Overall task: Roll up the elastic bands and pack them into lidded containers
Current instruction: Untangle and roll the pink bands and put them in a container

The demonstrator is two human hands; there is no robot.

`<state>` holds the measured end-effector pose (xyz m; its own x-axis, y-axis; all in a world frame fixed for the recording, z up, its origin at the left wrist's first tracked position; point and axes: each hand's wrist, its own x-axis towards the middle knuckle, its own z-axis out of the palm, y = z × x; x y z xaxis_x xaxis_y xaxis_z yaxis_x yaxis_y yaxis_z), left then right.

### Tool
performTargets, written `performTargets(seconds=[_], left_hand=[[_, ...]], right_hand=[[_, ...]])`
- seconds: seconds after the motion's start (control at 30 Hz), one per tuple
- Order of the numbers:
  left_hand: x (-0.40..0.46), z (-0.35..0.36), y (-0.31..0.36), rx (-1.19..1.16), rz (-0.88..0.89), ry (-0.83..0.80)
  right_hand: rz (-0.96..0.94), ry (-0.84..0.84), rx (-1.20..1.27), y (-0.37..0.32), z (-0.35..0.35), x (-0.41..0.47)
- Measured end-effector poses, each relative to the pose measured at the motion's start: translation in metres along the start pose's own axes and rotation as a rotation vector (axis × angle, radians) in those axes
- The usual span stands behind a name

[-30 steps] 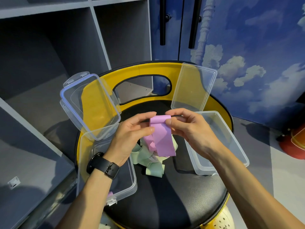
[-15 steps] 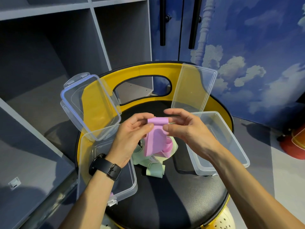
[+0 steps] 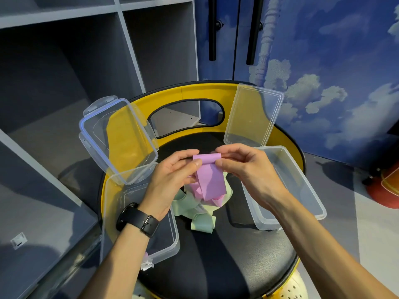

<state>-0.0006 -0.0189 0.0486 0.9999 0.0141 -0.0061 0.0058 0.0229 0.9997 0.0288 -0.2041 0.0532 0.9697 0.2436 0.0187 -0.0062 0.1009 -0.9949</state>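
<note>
Both hands hold a pink elastic band (image 3: 210, 180) above the black seat of a yellow stool (image 3: 226, 255). My left hand (image 3: 172, 180) pinches its top left edge, and my right hand (image 3: 248, 169) pinches the top right. The band's top is folded over and the rest hangs down. Pale green bands (image 3: 200, 214) lie in a heap beneath it. A clear container (image 3: 170, 244) stands at the left with its lid (image 3: 116, 137) leaning open. A second clear container (image 3: 302, 188) sits at the right, its lid (image 3: 254, 117) propped against the stool's back.
Grey open shelving (image 3: 54, 83) stands close on the left. A blue cloud-painted cabinet with black handles (image 3: 212, 29) is behind the stool. A red object (image 3: 386, 190) sits on the floor at the right edge.
The band's upper end has been turned over between my fingertips and the hanging part has grown shorter. Both hands stayed almost in the same place above the seat.
</note>
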Motion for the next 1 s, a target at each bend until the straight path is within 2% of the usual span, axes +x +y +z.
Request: performTargets(seconds=[0.2,0.43,0.67,0.8,1.0], left_hand=[[0.0002,-0.0006,0.001,-0.047,0.006,-0.009],[-0.0013,-0.0008,0.002,-0.069,0.032,-0.015],[0.0003,-0.0023,0.0011,-0.093,0.016,-0.049],[0.0004,-0.0012,-0.0001,-0.08,-0.044,-0.024],[0.0018,-0.0009,-0.0009,-0.078,-0.032,-0.007]], right_hand=[[-0.008,-0.032,0.046,0.0018,0.0004,0.0012],[0.141,-0.122,0.025,0.0024,0.0,-0.0018],[0.114,-0.076,0.047,0.0018,-0.0001,-0.0012],[0.088,-0.077,0.051,0.0026,-0.0007,-0.0005],[0.062,-0.081,0.027,0.0044,-0.0015,-0.0002]])
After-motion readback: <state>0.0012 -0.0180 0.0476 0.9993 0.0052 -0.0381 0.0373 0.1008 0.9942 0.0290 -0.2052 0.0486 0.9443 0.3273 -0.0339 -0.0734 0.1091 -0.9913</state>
